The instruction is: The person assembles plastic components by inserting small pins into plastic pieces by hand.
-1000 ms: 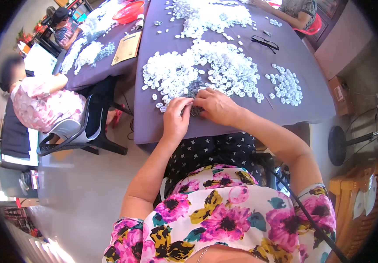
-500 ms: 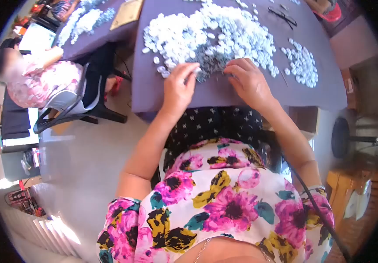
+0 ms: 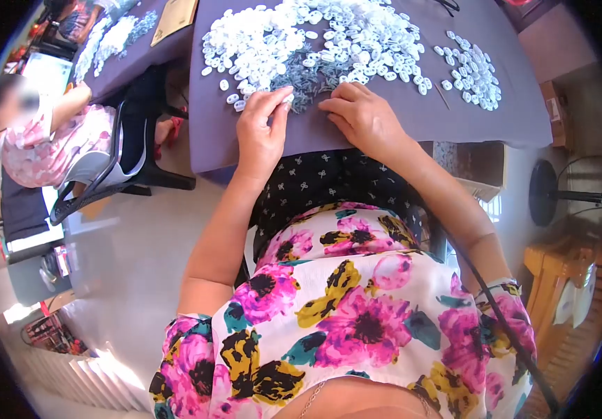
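Note:
My left hand pinches a small white oval piece between thumb and index finger, just above the front of the table. Close on its right, my right hand has its fingers drawn together; whatever lies between the tips is too small to make out. Beyond both hands is a heap of thin grey pieces. Around that heap spreads a big pile of white oval pieces, many showing two holes. A smaller group of similar ovals lies to the right, with a thin stick beside it.
The purple-grey cloth ends at the table's near edge, over my lap. Dark glasses lie at the far side. At left, a person sits on a black chair by another table. A fan stands at right.
My right hand has come closer to my left hand, which still pinches the white piece. The whole view has shifted slightly. The person at left has raised a forearm.

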A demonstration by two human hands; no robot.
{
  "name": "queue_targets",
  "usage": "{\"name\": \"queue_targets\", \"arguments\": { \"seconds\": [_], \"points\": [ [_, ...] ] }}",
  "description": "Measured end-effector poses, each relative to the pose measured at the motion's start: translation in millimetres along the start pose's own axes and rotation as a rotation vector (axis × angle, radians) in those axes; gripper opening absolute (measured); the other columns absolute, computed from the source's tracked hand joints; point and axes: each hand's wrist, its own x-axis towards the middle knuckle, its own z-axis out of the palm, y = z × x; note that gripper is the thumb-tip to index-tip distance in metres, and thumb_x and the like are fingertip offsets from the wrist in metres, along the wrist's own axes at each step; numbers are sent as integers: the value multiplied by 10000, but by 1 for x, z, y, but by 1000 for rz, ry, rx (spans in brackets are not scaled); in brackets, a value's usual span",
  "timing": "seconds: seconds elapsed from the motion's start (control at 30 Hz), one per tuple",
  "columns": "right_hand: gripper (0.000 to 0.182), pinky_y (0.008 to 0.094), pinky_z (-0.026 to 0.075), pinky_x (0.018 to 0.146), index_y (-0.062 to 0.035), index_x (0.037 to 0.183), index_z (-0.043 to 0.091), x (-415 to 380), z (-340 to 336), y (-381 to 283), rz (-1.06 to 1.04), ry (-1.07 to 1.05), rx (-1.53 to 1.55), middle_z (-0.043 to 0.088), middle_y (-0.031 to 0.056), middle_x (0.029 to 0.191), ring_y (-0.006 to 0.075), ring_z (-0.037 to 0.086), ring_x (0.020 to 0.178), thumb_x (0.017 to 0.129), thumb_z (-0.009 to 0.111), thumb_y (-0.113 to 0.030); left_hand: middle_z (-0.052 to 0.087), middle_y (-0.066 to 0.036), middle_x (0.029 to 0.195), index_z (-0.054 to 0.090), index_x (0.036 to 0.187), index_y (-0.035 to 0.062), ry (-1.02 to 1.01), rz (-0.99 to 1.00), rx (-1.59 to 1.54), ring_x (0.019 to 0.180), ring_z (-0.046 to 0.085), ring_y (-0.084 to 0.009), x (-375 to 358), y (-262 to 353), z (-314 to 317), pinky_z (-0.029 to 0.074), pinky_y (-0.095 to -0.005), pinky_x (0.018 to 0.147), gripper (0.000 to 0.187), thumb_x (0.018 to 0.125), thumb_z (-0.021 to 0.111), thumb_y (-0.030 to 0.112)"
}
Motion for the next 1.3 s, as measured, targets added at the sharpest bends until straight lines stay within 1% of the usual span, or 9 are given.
{"name": "queue_targets", "arguments": {
  "seconds": [0.23,0.33,0.5,0.57,0.77,0.87,0.93,0.97,1.3],
  "points": [
    [60,402,486,660,-41,818,584,18,4,8,140,-71,43,569,112,814,329,599,757,794,629,-74,618,-70,847,665,1039,30,44,-83,-124,707,595,-141,0,-6,2,489,-258,660,216,831,630,-15],
    [44,415,490,667,-49,824,552,17,9,9,126,-95,-21,560,118,818,336,602,793,805,587,-69,637,-56,916,663,1055,11,-2,-152,-132,792,587,-116,-1,-6,2,473,-250,738,207,850,632,8],
    [76,430,479,660,-43,858,519,10,7,8,81,-14,28,547,138,812,353,597,780,825,580,-76,628,-52,892,664,1052,16,-30,-116,-99,763,577,-116,-3,-5,3,467,-241,712,209,846,635,6],
    [82,435,474,658,-41,860,512,9,5,9,112,14,49,544,142,813,355,595,782,832,579,-80,602,-69,819,666,1034,27,-12,-68,-86,676,582,-142,-2,-6,5,483,-255,642,215,823,645,-10],
    [65,390,481,667,-18,865,538,-3,-11,5,305,50,245,588,156,819,349,598,759,832,580,-57,628,-96,870,666,1005,57,-86,56,33,757,611,-239,1,5,12,496,-317,678,192,818,643,20],
    [70,333,486,634,1,876,584,-12,-21,7,289,100,315,613,130,774,262,620,692,822,609,-36,615,-97,844,664,964,72,-131,217,158,795,609,-281,11,17,24,493,-370,695,167,797,662,57],
    [82,284,481,595,14,894,616,-14,-31,6,619,15,652,615,82,740,148,609,656,820,633,-17,603,-88,829,658,930,67,-177,248,219,808,605,-285,20,17,33,491,-386,695,141,789,662,68],
    [94,249,480,582,21,924,622,-15,-33,8,626,15,680,618,51,735,90,591,654,831,619,7,603,-88,829,658,930,67,-177,253,223,808,605,-285,25,18,34,491,-386,695,141,789,662,68],
    [78,231,497,612,30,960,603,-25,-29,21,664,43,835,613,41,806,97,605,720,889,573,14,642,-113,910,675,957,45,-254,206,390,823,626,-285,98,-7,24,492,-360,734,146,850,615,124]
  ]
}}
